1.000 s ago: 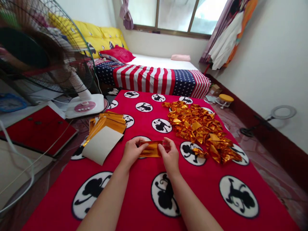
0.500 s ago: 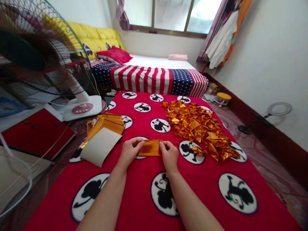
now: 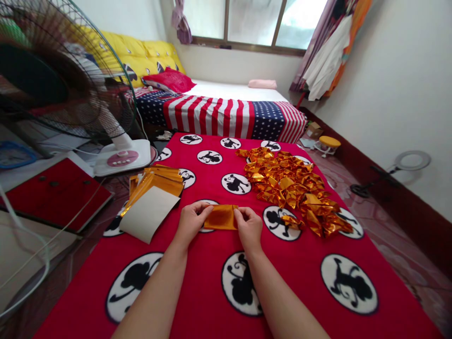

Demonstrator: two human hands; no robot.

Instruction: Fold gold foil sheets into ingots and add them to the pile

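Observation:
Between my hands a folded sheet of gold foil paper is held level above the red cloth. My left hand pinches its left end between thumb and fingers. The right end is pinched in my right hand. To the left lies a stack of gold foil paper sheets, with a pale sheet turned face up at its front. A heap of folded gold foil pieces spreads over the cloth on the right, and one small piece sits apart at its near edge.
An electric fan stands at the left beside a red panel. Behind the cloth-covered surface is a bed with a striped, starred cover. On the floor at right are a yellow stool and a ring light.
Both hands keep their pinch on the foil paper and have hardly moved. The paper's upper edge near my right thumb looks slightly shifted. The whole view has drifted a little.

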